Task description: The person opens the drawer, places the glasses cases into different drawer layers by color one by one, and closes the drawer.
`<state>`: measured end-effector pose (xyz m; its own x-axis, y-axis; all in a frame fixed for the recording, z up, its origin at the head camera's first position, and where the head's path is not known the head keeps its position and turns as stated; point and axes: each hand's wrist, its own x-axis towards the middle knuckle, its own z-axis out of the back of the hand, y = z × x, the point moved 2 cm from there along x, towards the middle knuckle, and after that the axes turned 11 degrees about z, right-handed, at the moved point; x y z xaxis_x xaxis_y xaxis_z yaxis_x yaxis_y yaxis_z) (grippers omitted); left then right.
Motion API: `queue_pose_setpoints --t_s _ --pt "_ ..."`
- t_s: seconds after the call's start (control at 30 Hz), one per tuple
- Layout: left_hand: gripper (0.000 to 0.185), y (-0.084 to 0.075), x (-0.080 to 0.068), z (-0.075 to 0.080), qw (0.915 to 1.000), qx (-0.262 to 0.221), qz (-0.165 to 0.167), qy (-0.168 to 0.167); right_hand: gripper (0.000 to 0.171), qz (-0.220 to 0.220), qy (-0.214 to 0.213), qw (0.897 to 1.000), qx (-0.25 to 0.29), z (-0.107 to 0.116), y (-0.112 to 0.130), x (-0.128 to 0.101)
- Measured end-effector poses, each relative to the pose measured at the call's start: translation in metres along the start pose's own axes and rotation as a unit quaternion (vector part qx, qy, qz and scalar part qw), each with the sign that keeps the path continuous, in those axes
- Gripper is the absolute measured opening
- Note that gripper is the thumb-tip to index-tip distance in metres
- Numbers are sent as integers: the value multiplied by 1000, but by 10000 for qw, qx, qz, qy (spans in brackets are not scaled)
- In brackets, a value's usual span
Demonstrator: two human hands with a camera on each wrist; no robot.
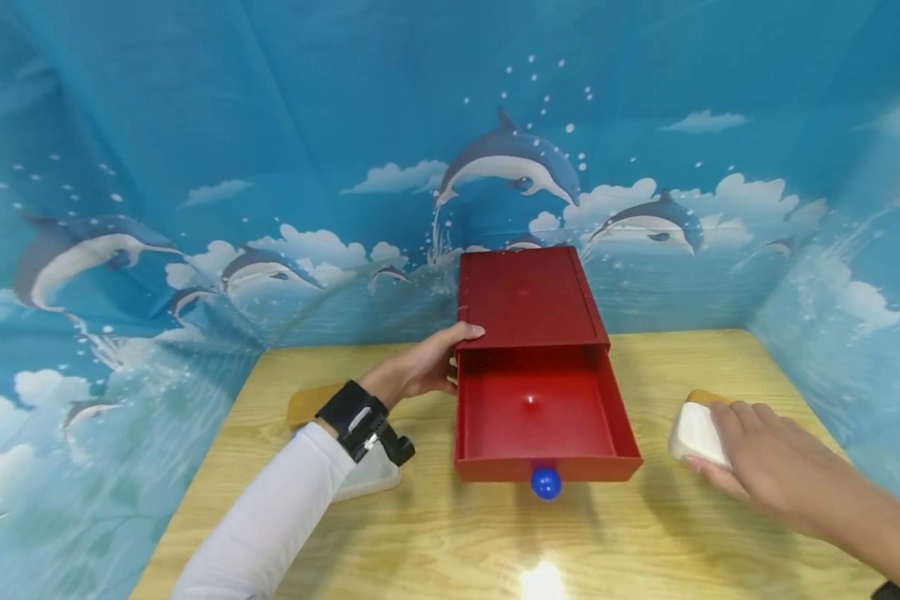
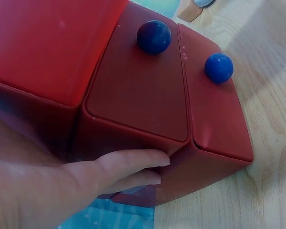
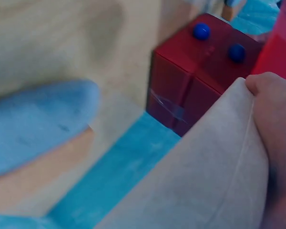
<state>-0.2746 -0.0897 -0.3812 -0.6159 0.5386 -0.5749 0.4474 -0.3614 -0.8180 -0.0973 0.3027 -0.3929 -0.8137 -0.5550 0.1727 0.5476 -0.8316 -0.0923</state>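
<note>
Step in hand, as judged: the red box-shaped cabinet [image 1: 528,296] is braced while a white, rounded block [image 1: 697,433] of unclear material is held ready; the red top drawer [image 1: 487,471], with its round blue knob [image 1: 546,483], stands drawn out, its inner floor exposed.

Left hand [image 1: 423,362]: thumb on the cabinet's top edge, visible fingers laid nearly straight against its left wall; not clamped round it. Right hand [image 1: 765,454]: clamped on the white block, fingers over the upper face, thumb beneath; the block is located right of the drawer, well apart from it, above or on the pale wooden tabletop [image 1: 390,550]; contact cannot be confirmed.

Next move, as judged: if the drawer is to receive the block, the right hand must carry it leftward, clear the side wall and lower it inside; the left hand should maintain the brace.

Orientation: the cabinet's long axis runs front to back; the drawer and knob point toward the person; the block's visible end points away from the right wrist, toward the cabinet side; its long axis appears to follow the forearm, though the hand covers the near end.
</note>
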Motion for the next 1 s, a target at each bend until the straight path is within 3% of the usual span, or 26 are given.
queue_pose_setpoints --t_s 0.17,0.4,0.77,1.0 --pt "62 3 -2 2 10000 5 19 3 71 71 26 10000 -23 29 -5 14" --pt "65 1 -2 1 10000 32 -13 45 65 330 -156 9993 -54 73 -4 39" --pt "66 -1 -2 1 10000 75 -20 26 55 882 75 9957 291 121 33 98" --pt "66 -1 -1 0 9999 166 -30 26 65 1180 556 9884 772 133 60 141"
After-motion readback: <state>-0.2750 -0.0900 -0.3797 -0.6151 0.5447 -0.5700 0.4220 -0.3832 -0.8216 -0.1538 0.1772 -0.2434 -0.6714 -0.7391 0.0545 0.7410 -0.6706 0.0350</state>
